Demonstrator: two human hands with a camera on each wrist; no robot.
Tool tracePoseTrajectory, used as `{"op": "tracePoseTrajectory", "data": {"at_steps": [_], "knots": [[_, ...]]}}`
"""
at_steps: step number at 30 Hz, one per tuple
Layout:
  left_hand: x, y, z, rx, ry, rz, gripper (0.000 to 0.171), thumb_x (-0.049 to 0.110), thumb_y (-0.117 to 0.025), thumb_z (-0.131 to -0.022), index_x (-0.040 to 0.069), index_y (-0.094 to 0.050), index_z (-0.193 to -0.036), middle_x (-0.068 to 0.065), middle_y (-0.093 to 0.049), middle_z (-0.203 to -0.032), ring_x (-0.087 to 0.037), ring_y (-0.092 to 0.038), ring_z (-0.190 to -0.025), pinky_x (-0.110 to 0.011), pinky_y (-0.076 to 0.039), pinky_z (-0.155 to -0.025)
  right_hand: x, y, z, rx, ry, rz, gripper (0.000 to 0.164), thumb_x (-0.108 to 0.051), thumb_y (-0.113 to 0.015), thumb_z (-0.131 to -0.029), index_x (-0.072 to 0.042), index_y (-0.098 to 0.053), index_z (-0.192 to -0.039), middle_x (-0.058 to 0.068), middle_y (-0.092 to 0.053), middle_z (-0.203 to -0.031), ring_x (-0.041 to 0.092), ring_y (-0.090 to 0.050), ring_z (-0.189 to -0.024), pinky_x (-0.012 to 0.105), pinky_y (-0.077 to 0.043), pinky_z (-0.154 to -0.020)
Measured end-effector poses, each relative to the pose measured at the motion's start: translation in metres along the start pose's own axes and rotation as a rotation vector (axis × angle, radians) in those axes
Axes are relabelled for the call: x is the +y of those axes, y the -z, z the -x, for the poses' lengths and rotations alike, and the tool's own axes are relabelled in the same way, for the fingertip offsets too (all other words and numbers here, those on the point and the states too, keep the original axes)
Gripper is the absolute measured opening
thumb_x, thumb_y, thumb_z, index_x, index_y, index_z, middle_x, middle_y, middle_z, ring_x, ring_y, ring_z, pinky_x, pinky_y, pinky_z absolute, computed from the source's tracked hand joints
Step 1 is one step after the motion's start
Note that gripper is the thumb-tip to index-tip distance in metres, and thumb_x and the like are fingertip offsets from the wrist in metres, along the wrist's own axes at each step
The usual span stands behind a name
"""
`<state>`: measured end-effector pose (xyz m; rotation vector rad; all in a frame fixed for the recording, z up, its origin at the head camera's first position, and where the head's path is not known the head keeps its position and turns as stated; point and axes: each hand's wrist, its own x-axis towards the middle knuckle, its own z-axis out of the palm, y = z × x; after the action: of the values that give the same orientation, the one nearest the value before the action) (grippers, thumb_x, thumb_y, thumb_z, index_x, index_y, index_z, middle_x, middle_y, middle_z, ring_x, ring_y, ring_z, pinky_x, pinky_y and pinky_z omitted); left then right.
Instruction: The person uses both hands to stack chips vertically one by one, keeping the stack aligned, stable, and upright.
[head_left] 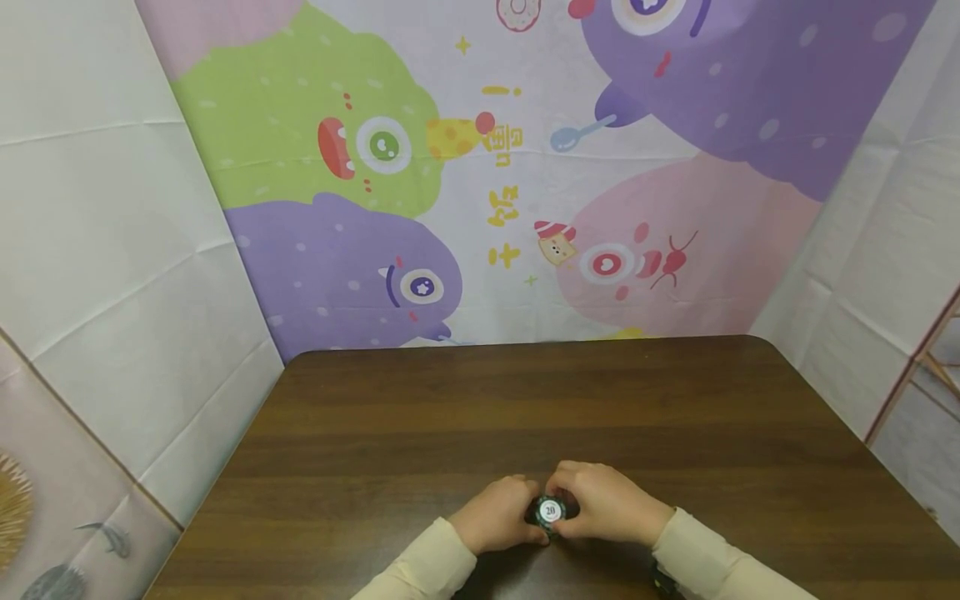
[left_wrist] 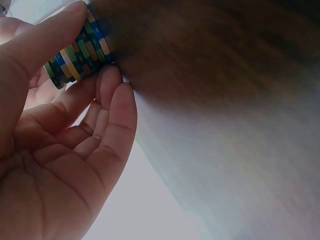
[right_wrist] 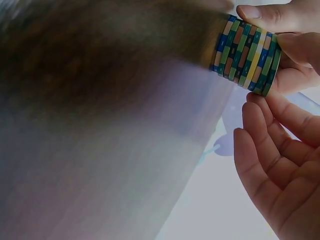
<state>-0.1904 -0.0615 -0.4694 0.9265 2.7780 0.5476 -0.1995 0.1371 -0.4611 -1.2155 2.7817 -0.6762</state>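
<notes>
A short upright stack of poker chips [head_left: 551, 510] stands on the table near its front, its top chip green-edged with a white centre reading 20. My left hand [head_left: 498, 515] holds the stack from the left, thumb and fingertips around its lower part. From the right, my right hand [head_left: 611, 505] pinches the upper end of the stack between thumb and fingers. Green, blue, tan and yellow bands mark the edges of the stacked chips [right_wrist: 246, 55] in the right wrist view. In the left wrist view, the thumb partly hides the stack [left_wrist: 82, 52].
The brown wooden table [head_left: 517, 408] has rounded far corners. A cloth backdrop [head_left: 517, 300] with cartoon monsters hangs behind it. Pale cloth walls [head_left: 127, 225] stand on both sides. A dark band [head_left: 663, 579] is on the right wrist.
</notes>
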Motion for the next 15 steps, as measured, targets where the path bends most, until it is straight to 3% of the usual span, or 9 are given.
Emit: {"op": "tracePoseTrajectory", "data": {"at_steps": [15], "knots": [[0.0006,-0.0005,-0.0006,0.005,-0.005,-0.017,0.033,0.027,-0.086,-0.073,0.012,-0.067,-0.096,0.012,-0.058,-0.080,0.002,-0.045,-0.068,-0.014,-0.042,-0.061,-0.0004,-0.0001,0.0015,0.005,0.006,0.008,0.027,-0.030,-0.078,-0.078,-0.014,-0.069,-0.098,-0.009,-0.061,-0.090,-0.003,-0.050,-0.073,0.016,-0.044,-0.062]]}}
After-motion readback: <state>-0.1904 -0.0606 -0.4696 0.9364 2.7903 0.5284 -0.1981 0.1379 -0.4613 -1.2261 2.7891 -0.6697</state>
